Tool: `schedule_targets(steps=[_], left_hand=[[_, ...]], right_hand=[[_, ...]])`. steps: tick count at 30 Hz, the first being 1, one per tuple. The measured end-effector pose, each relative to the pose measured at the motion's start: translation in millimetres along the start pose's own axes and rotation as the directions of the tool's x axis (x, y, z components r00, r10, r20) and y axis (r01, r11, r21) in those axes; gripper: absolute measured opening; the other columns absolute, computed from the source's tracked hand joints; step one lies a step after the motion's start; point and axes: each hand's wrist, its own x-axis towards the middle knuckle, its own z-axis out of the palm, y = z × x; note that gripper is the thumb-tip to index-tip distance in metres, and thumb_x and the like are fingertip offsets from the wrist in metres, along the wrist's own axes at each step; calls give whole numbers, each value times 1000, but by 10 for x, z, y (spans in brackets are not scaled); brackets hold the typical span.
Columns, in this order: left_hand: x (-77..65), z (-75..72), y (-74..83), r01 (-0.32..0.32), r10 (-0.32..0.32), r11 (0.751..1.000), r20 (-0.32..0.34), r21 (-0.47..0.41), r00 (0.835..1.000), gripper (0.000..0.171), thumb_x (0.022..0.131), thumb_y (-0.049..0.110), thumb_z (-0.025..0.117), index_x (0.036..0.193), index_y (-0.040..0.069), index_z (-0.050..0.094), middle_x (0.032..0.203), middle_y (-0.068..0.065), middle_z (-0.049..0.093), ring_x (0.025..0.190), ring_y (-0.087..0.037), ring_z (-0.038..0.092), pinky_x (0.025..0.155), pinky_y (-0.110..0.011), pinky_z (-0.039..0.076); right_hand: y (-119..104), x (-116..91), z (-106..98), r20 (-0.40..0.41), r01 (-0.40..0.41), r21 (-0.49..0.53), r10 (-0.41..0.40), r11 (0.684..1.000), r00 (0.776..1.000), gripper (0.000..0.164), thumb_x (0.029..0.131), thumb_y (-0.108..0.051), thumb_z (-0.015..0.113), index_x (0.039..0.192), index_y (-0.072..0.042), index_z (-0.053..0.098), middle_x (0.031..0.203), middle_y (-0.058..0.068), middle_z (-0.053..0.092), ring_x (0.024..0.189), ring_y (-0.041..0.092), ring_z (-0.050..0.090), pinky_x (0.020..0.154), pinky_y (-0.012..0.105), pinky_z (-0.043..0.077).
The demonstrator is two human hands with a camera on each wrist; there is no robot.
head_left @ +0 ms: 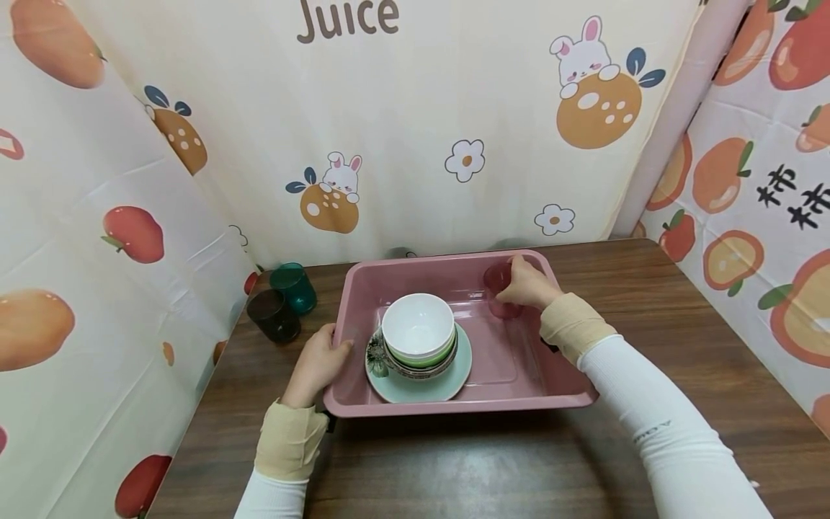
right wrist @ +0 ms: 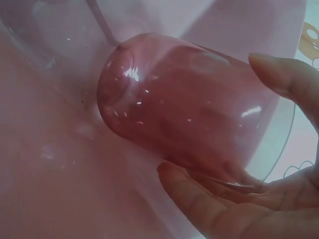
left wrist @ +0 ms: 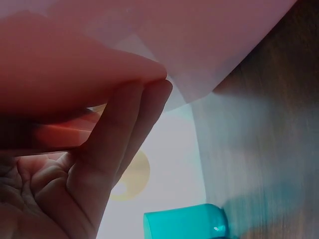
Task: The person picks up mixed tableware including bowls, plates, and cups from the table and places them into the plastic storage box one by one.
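A pink plastic basin [head_left: 496, 360] stands on the table. My left hand [head_left: 322, 364] grips its left rim, thumb over the edge and fingers along the outer wall, which the left wrist view shows from close by. Inside the back right corner, my right hand [head_left: 528, 285] holds a clear red cup [right wrist: 174, 104] between thumb and fingers. The cup's base is close over the basin floor. At the basin's left, a white bowl [head_left: 418, 324] tops a stack with a green bowl [head_left: 428, 360] and a dark-patterned bowl [head_left: 415, 373], set on a pale green plate [head_left: 405, 389].
Left of the basin, a teal cup [head_left: 295, 288] and a dark brown cup [head_left: 274, 316] stand side by side on the wooden table [head_left: 447, 461]. Fruit-printed cloth [head_left: 415, 94] hangs behind the table and along both sides.
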Motion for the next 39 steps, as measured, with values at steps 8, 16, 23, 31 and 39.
schedule_targets(steps=[8, 16, 23, 31, 39], left_hand=[[8, 24, 2, 12, -11, 1000, -10, 4, 1000, 45, 96, 20, 56, 131, -8, 49, 116, -26, 63, 99, -32, 64, 86, -48, 52], [35, 40, -13, 30, -30, 1000, -14, -3, 999, 46, 96, 20, 55, 132, -8, 48, 118, -26, 63, 101, -33, 63, 87, -49, 51], [54, 63, -1, 32, -32, 999, -19, -18, 999, 47, 96, 20, 55, 133, -8, 47, 120, -27, 62, 103, -34, 63, 89, -49, 51], [54, 81, 44, 45, -45, 999, -17, -23, 999, 48, 97, 20, 55, 134, -7, 47, 120, -26, 62, 102, -33, 63, 88, -49, 52], [53, 90, 46, 46, -46, 999, -19, -17, 999, 47, 97, 20, 55, 134, -7, 47, 119, -26, 62, 101, -32, 63, 86, -47, 52]], right_hand=[[-34, -7, -75, 4, 4, -4, -4, 1000, 1000, 63, 73, -11, 73, 121, 14, 40, 103, 23, 56, 91, 30, 56, 84, 42, 49], [4, 57, -80, 18, 5, 21, -5, 1000, 1000, 60, 74, -12, 75, 118, 14, 42, 100, 21, 55, 91, 29, 58, 83, 38, 49], [26, 90, -152, -5, 50, 36, -50, 998, 999, 43, 73, -9, 77, 107, 9, 58, 86, 15, 62, 78, 23, 60, 70, 29, 49], [32, 75, -259, 1, 83, 56, -83, 995, 997, 51, 78, -13, 75, 122, 6, 57, 109, 21, 63, 96, 28, 58, 84, 37, 49], [-69, -95, -496, 72, -15, 151, 4, 988, 997, 97, 87, -29, 71, 153, 6, 8, 153, 28, 30, 141, 43, 30, 115, 58, 25]])
